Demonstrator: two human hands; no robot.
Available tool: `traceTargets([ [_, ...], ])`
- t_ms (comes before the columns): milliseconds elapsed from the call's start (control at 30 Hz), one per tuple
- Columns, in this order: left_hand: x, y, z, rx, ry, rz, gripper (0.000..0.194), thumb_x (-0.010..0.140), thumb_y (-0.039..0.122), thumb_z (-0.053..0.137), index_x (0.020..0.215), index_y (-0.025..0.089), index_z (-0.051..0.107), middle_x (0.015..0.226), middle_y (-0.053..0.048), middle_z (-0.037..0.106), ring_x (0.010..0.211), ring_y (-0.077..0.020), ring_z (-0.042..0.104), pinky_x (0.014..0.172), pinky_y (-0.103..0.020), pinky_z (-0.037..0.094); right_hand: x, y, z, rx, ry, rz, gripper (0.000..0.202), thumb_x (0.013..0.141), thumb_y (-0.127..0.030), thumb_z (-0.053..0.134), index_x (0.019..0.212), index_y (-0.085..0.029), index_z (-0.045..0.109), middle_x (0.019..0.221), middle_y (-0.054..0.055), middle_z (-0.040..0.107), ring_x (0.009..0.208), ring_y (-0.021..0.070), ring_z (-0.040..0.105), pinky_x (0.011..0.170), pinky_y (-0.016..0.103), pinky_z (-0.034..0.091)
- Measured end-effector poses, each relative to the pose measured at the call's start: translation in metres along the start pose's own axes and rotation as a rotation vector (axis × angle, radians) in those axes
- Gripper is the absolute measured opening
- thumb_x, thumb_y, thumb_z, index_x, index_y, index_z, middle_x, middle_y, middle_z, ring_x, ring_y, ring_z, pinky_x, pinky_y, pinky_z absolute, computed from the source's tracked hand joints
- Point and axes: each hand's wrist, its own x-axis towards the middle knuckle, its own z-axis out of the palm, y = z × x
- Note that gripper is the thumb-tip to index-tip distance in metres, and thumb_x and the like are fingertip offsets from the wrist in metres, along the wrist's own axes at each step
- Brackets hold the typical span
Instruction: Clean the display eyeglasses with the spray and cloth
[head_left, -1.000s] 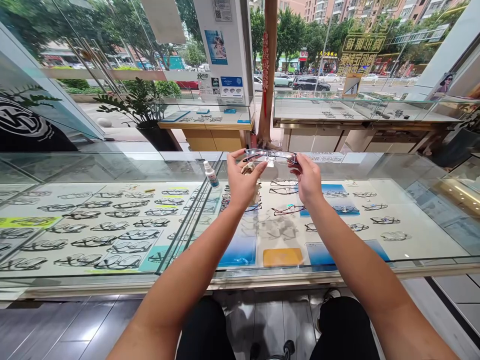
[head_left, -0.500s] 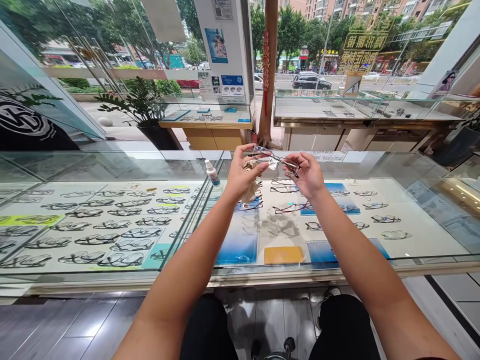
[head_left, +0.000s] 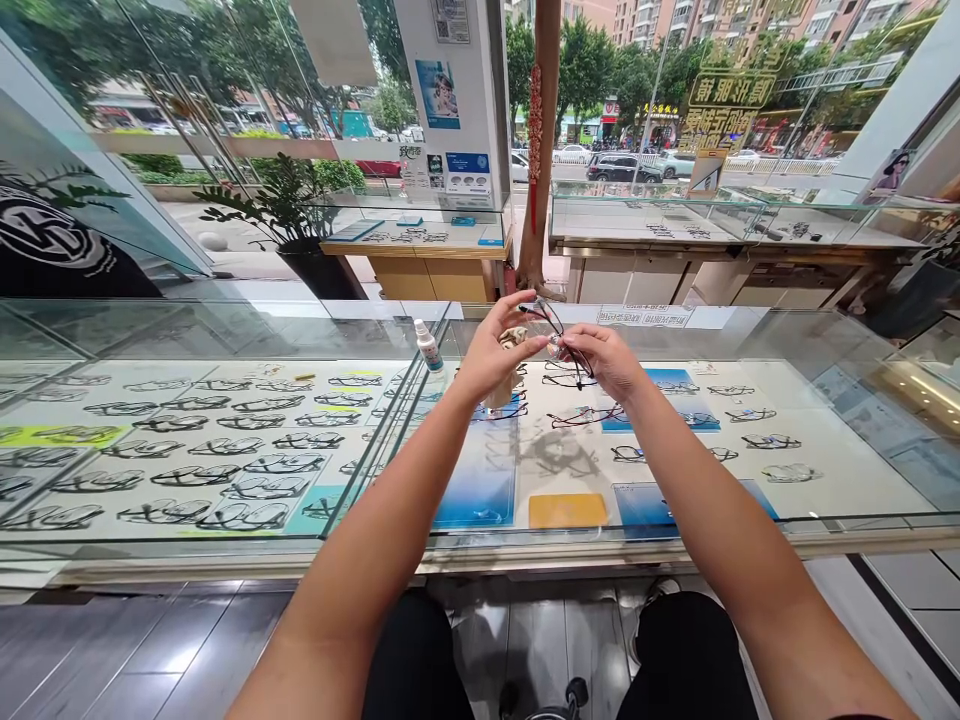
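Observation:
A pair of dark-framed eyeglasses (head_left: pixel 576 360) is held in the air above the glass counter, tilted with its temples toward me. My left hand (head_left: pixel 504 345) grips one side of the frame between thumb and fingers. Tucked in that same hand, a crumpled beige cloth (head_left: pixel 504 392) hangs below the palm. My right hand (head_left: pixel 606 362) pinches the eyeglasses near the middle, its fingertips close to my left thumb. Part of the frame and lenses is hidden by the fingers.
A white spray bottle (head_left: pixel 427 346) stands on the glass display counter (head_left: pixel 480 548), left of my hands. Under the glass lie rows of eyeglasses (head_left: pixel 241 436), blue cards (head_left: pixel 472 490) and a yellow case (head_left: pixel 567 510). Farther back are more showcases (head_left: pixel 416 262) and a potted plant (head_left: pixel 311 262).
The eyeglasses have turned from lying broadly sideways to a steeper angle. My right hand has moved left, from open fingers at the far end to a pinch near the middle.

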Motion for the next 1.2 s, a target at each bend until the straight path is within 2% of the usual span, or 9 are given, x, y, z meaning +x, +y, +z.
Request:
traceTargets([
  [67, -0.001, -0.001, 0.002, 0.079, 0.172, 0.025, 0.063, 0.082, 0.049, 0.094, 0.135, 0.026, 0.071, 0.133, -0.011, 0.08, 0.13, -0.0283, 0.072, 0.104, -0.039, 0.058, 0.002, 0.002, 0.0, -0.046, 0.07, -0.069, 0.033, 0.068, -0.055, 0.096, 0.076, -0.025, 0.083, 0.081, 0.002, 0.079, 0.082, 0.0192, 0.068, 0.087, 0.037, 0.055],
  [133, -0.003, 0.0, 0.007, 0.146, 0.298, -0.003, 0.041, 0.085, 0.048, 0.09, 0.114, 0.023, 0.076, 0.114, -0.008, 0.081, 0.109, -0.0252, 0.075, 0.094, -0.037, 0.057, 0.004, 0.006, 0.001, -0.111, 0.152, -0.148, 0.031, 0.07, -0.053, 0.095, 0.078, -0.026, 0.084, 0.081, 0.001, 0.079, 0.084, 0.0201, 0.069, 0.089, 0.038, 0.055],
  [267, -0.012, 0.007, 0.022, 0.171, 0.248, -0.054, 0.035, 0.089, 0.056, 0.085, 0.086, 0.021, 0.081, 0.088, -0.005, 0.078, 0.083, -0.0209, 0.069, 0.08, -0.035, 0.054, 0.001, 0.012, 0.007, -0.328, 0.259, -0.32, 0.025, 0.083, -0.051, 0.087, 0.083, -0.026, 0.085, 0.097, 0.005, 0.083, 0.093, 0.0237, 0.072, 0.09, 0.04, 0.056],
  [400, -0.017, 0.01, 0.034, 0.096, 0.213, -0.117, 0.044, 0.083, 0.064, 0.09, 0.083, 0.02, 0.085, 0.088, -0.006, 0.079, 0.083, -0.0209, 0.068, 0.079, -0.035, 0.054, -0.007, 0.017, 0.016, -0.547, 0.342, -0.517, 0.016, 0.093, -0.043, 0.079, 0.088, -0.029, 0.085, 0.108, 0.007, 0.085, 0.107, 0.0283, 0.074, 0.103, 0.046, 0.056],
  [667, -0.016, 0.009, 0.035, -0.065, 0.193, -0.236, 0.05, 0.075, 0.067, 0.095, 0.084, 0.019, 0.085, 0.074, -0.003, 0.073, 0.074, -0.0189, 0.063, 0.07, -0.032, 0.052, -0.012, 0.019, 0.022, -0.706, 0.322, -0.587, 0.015, 0.097, -0.036, 0.072, 0.1, -0.032, 0.087, 0.12, 0.008, 0.086, 0.116, 0.0336, 0.074, 0.112, 0.054, 0.053],
  [800, -0.015, 0.006, 0.034, 0.007, 0.258, -0.159, 0.046, 0.078, 0.065, 0.093, 0.085, 0.02, 0.084, 0.082, -0.004, 0.076, 0.077, -0.0193, 0.064, 0.076, -0.034, 0.053, -0.014, 0.017, 0.025, -0.71, 0.289, -0.598, 0.016, 0.096, -0.037, 0.071, 0.1, -0.033, 0.086, 0.121, 0.008, 0.086, 0.117, 0.033, 0.076, 0.112, 0.054, 0.053],
  [933, -0.017, 0.005, 0.034, 0.212, 0.34, 0.009, 0.029, 0.093, 0.051, 0.081, 0.09, 0.023, 0.084, 0.088, -0.004, 0.076, 0.081, -0.0196, 0.065, 0.076, -0.033, 0.051, -0.018, 0.011, 0.025, -0.657, 0.334, -0.589, 0.022, 0.101, -0.041, 0.065, 0.086, -0.032, 0.079, 0.111, 0.007, 0.085, 0.115, 0.0317, 0.075, 0.113, 0.051, 0.052],
  [1067, -0.021, 0.007, 0.034, 0.421, 0.261, 0.125, 0.018, 0.1, 0.036, 0.072, 0.091, 0.023, 0.081, 0.092, -0.005, 0.076, 0.086, -0.0207, 0.068, 0.08, -0.033, 0.051, -0.016, 0.004, 0.019, -0.586, 0.581, -0.63, 0.028, 0.102, -0.039, 0.058, 0.076, -0.03, 0.065, 0.094, 0.007, 0.076, 0.102, 0.0293, 0.07, 0.101, 0.047, 0.053],
  [1200, -0.025, 0.008, 0.036, 0.691, -0.004, 0.092, 0.014, 0.101, 0.028, 0.068, 0.095, 0.023, 0.08, 0.098, -0.006, 0.075, 0.083, -0.0214, 0.07, 0.074, -0.033, 0.048, -0.011, 0.0, 0.011, -0.538, 0.812, -0.606, 0.026, 0.101, -0.041, 0.057, 0.078, -0.03, 0.056, 0.087, 0.005, 0.066, 0.091, 0.0265, 0.062, 0.092, 0.043, 0.05],
])
